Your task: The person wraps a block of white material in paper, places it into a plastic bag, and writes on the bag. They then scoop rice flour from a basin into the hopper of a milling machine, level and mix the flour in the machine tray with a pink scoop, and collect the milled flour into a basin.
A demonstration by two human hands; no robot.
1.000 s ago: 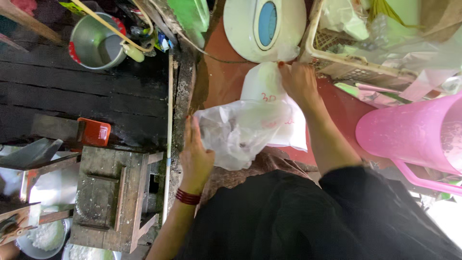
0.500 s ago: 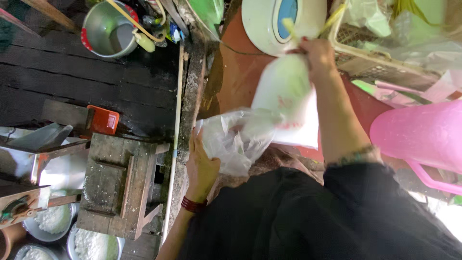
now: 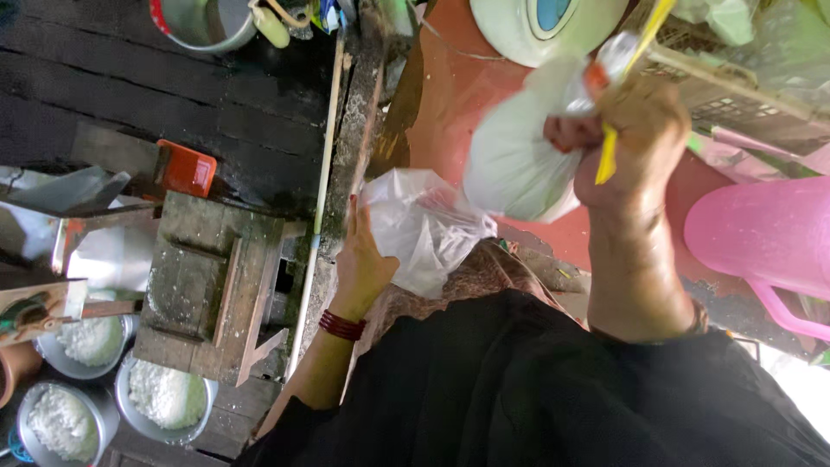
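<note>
My right hand (image 3: pixel 635 143) is raised and grips the twisted neck of a filled white plastic bag (image 3: pixel 514 160), with a yellow band (image 3: pixel 609 151) running through the fingers. The bag hangs in the air above the red surface (image 3: pixel 450 104). My left hand (image 3: pixel 363 259) rests lower down and holds the edge of a crumpled clear plastic bag (image 3: pixel 424 225) lying against my lap. A dark red bracelet (image 3: pixel 341 326) circles my left wrist.
A white round appliance with a blue window (image 3: pixel 545 22) stands at the top. A pink plastic jug (image 3: pixel 761 238) is at the right. A wooden stand (image 3: pixel 212 285), an orange box (image 3: pixel 186 169) and metal bowls of white food (image 3: pixel 164 398) are at the left.
My right hand has lifted the white bag off the red surface and brought it closer, gripping it by the neck. My left hand stays on the clear bag.
</note>
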